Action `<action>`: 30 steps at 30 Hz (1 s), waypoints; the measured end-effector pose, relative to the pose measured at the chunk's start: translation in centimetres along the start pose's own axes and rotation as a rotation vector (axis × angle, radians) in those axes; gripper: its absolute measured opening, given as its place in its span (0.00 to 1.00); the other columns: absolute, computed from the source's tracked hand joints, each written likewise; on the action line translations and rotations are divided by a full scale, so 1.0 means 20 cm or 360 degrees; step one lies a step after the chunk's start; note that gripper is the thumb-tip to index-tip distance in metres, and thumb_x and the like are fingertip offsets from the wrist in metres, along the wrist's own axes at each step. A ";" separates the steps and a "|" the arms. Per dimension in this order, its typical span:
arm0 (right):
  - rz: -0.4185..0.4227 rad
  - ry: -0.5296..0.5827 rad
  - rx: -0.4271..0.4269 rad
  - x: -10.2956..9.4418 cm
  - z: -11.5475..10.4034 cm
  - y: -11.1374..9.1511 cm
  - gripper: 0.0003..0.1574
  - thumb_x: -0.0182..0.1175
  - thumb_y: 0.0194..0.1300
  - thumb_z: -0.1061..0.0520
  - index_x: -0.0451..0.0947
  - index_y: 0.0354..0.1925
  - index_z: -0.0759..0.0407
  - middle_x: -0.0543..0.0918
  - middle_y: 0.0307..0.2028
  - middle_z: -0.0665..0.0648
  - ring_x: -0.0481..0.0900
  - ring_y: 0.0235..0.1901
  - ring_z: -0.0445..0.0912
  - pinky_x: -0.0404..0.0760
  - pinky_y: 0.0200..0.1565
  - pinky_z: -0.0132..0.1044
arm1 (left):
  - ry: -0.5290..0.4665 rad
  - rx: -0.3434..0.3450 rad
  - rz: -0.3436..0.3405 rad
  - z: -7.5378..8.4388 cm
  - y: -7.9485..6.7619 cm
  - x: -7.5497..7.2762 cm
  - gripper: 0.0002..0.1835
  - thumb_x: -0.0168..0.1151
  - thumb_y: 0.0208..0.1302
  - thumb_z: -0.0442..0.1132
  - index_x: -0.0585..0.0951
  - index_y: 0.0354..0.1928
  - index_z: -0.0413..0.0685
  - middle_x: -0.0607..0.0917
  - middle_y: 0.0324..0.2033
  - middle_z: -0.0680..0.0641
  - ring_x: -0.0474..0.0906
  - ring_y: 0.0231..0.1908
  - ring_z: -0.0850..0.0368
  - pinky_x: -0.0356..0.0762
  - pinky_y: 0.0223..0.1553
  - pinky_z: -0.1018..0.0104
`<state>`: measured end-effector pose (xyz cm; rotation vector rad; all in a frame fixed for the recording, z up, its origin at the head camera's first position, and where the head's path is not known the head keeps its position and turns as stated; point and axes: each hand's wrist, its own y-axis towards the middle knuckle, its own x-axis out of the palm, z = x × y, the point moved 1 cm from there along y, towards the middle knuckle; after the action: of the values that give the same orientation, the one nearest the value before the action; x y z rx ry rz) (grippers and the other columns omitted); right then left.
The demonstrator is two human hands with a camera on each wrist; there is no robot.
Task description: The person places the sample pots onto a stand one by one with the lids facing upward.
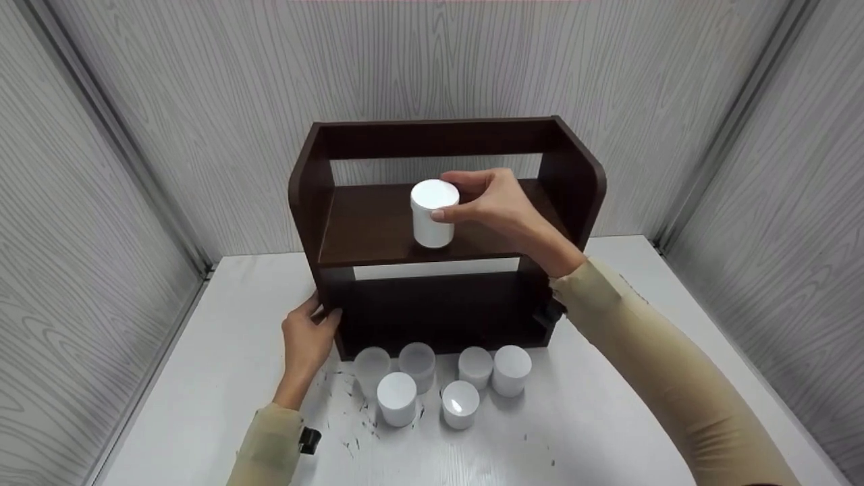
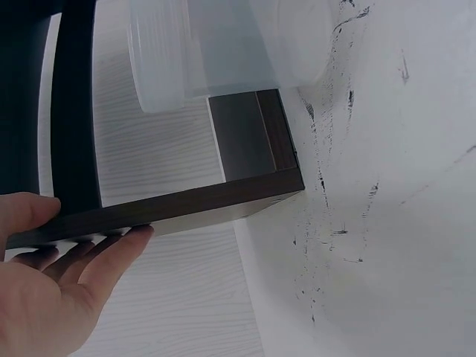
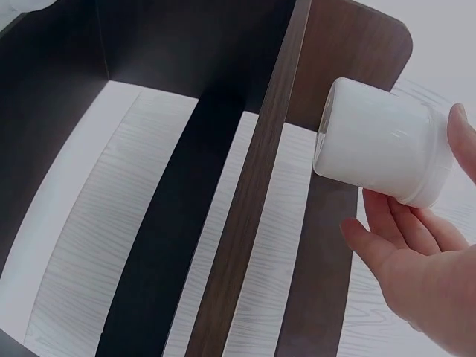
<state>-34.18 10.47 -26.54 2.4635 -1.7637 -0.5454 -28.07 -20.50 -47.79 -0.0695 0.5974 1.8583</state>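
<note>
Right grip (image 1: 499,202), nearer, pinches white jar (image 1: 432,226) at its 9 o'clock, long axis upright, above upper shelf (image 1: 368,223); left grip (image 1: 307,337) clasps rack (image 1: 306,196) at 8 o'clock.

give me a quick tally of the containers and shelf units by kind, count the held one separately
Pale containers standing on the table: 6
White container held in the right hand: 1
Dark brown shelf unit: 1
Total: 8
</note>
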 end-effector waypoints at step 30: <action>0.0023 -0.0009 0.0000 0.19 0.05 0.35 0.41 0.84 0.51 0.61 0.82 0.62 0.70 0.88 0.55 0.60 0.83 0.57 0.47 0.81 0.58 0.35 | -0.0044 -0.0012 0.0003 0.00 0.00 0.00 0.26 0.66 0.69 0.28 0.76 0.67 0.27 0.80 0.62 0.29 0.84 0.54 0.31 0.86 0.51 0.54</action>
<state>-39.81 4.60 -26.68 2.4497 -1.7816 -0.5516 -27.97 -20.55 -47.82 -0.0478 0.5716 1.8606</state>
